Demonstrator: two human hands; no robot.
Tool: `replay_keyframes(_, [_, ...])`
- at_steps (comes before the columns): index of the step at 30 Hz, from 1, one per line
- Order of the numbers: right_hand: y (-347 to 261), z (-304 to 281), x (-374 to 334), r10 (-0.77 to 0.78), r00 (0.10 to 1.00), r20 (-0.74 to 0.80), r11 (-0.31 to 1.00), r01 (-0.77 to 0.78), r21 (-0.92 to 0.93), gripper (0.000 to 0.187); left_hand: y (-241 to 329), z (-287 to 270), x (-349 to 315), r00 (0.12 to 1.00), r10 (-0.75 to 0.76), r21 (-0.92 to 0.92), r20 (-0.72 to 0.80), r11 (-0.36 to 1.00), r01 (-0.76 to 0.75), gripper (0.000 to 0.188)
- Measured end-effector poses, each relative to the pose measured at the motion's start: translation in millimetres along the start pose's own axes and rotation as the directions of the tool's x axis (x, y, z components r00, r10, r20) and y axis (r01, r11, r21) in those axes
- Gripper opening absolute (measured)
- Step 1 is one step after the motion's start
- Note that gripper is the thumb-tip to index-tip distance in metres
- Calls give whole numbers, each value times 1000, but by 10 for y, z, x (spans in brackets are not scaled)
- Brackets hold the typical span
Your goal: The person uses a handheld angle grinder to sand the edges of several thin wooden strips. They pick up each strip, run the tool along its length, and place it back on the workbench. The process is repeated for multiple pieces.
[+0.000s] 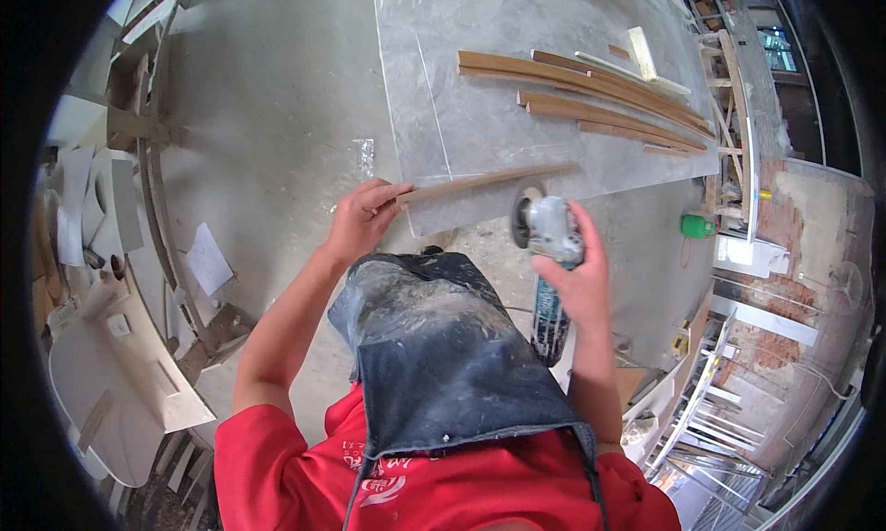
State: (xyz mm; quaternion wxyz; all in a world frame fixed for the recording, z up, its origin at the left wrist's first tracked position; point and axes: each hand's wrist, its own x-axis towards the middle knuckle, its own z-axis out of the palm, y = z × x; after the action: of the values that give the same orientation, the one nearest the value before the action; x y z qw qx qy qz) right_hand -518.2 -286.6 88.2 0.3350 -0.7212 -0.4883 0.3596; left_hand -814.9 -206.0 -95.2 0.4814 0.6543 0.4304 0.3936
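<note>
Sanding step, I judge: left hand (362, 219) fingers pinch strip (489, 181) on tabletop (480, 116); right hand (580, 277) clenches grinder (551, 254); next needs disc square on strip.

even, soft daylight fills the scene, brightest at the window (777, 49) on the far right, with faint shadows on the grey bench (480, 116), sharp focus at centre, and strong fisheye bending toward a black circular rim.

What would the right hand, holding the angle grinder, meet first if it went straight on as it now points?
Probably the long thin wooden strip at the grey board's near edge, just beyond the right hand; depth is unclear.
</note>
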Motion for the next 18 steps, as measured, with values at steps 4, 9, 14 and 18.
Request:
replay_keyframes(4, [-296,374,52,-88,979,186,910,155,-385,84,-57,99,20,997,-61,-126,-56,991,53,33])
replay_keyframes(9, [-456,715,73,-42,939,342,850,213,-481,84,-55,105,18,992,-115,-186,-42,977,106,29])
replay_keyframes(14, [-489,846,108,-60,908,415,818,282,-500,84,-138,118,-9,994,-81,-243,-69,968,62,28])
replay_keyframes(18, [-502,918,120,-43,891,452,798,303,-522,84,-181,143,-14,994,-64,-267,-89,963,38,28])
